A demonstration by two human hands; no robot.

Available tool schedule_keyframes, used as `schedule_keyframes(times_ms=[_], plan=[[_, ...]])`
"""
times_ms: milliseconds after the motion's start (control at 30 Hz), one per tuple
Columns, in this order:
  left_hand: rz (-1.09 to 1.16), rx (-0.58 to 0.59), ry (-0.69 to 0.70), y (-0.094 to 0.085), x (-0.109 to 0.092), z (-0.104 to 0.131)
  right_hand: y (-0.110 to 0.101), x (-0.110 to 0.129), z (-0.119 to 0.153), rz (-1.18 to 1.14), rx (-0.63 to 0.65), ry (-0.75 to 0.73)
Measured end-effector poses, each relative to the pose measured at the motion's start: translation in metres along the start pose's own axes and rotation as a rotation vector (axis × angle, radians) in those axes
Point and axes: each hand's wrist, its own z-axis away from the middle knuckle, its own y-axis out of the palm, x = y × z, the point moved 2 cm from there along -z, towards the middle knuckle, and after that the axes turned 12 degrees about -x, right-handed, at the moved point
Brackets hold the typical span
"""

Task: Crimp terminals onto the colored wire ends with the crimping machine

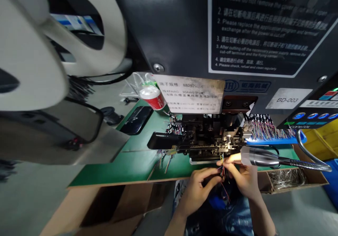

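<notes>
Both my hands meet in front of the crimping part of a dark machine (226,142). My left hand (198,190) pinches a bundle of thin coloured wires (224,175) from the left. From the right, my right hand (244,176) holds the upper part of the same wires between thumb and fingers, just below the machine's metal jaws. Yellow and blue wire ends point up toward the jaws, while red ones hang down over my lap. A flexible-neck lamp (264,157) lights the spot beside my right hand.
A blue tray (280,141) of wire bundles stands right of the machine. Below it sits a cardboard box (265,181) of clear scraps. On the green table (105,172) lie a black phone (137,119), a red-and-white cup (154,100) and loose wires (167,160).
</notes>
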Motion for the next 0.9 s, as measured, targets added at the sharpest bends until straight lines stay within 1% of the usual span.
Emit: schedule_keyframes(times_ms=[100,167,267,333,467,633,767,900], plan=[[-0.007,-0.090,0.118,0.007,-0.009,-0.002,0.000,-0.003,-0.003,0.075,-0.082,-0.027],[-0.011,-0.136,0.192,0.012,-0.015,-0.004,0.001,-0.003,-0.005,0.097,-0.088,-0.037],[-0.034,-0.213,0.275,0.017,-0.020,-0.006,0.003,-0.001,-0.006,0.097,-0.079,0.007],[-0.033,-0.241,0.311,0.019,-0.021,-0.006,0.005,0.001,-0.005,0.075,-0.106,0.050],[-0.033,-0.282,0.358,0.023,-0.020,-0.006,0.006,0.002,-0.004,0.069,-0.168,0.103],[-0.052,-0.310,0.405,0.023,-0.021,-0.006,0.006,0.001,-0.004,0.101,-0.182,0.093],[-0.062,-0.319,0.416,0.022,-0.024,-0.006,0.005,-0.003,-0.005,0.064,-0.178,0.122],[-0.071,-0.317,0.419,0.022,-0.026,-0.005,0.001,-0.008,-0.006,0.097,-0.172,0.110]])
